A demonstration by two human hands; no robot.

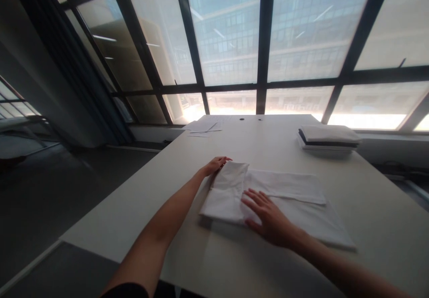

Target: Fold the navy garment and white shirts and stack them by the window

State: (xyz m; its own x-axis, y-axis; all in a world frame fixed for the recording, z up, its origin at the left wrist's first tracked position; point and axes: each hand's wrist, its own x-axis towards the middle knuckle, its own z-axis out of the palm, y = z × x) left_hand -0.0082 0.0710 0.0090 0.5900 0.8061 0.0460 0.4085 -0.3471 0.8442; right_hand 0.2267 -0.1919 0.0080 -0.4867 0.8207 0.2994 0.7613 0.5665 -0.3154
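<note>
A white cloth (298, 213) lies on the table in front of me, its left end folded over into a narrow flap (231, 182). It looks like a garment, but its exact kind does not show. My left hand (216, 165) is at the flap's far left corner, fingers closed on the edge; the thumb is mostly hidden. Over the middle of the cloth, beside the flap's right edge, my right hand (266, 215) rests palm down with its fingers spread. A second layer crosses the cloth's far right half, its loose edge running rightward from my right hand.
On the white table (161, 208), a stack of folded white and dark cloths (328, 138) sits at the far right. Several paper sheets (204, 127) lie at the far left. Beyond the table stand large dark-framed windows (264, 43), with a dark curtain (77, 74) on the left.
</note>
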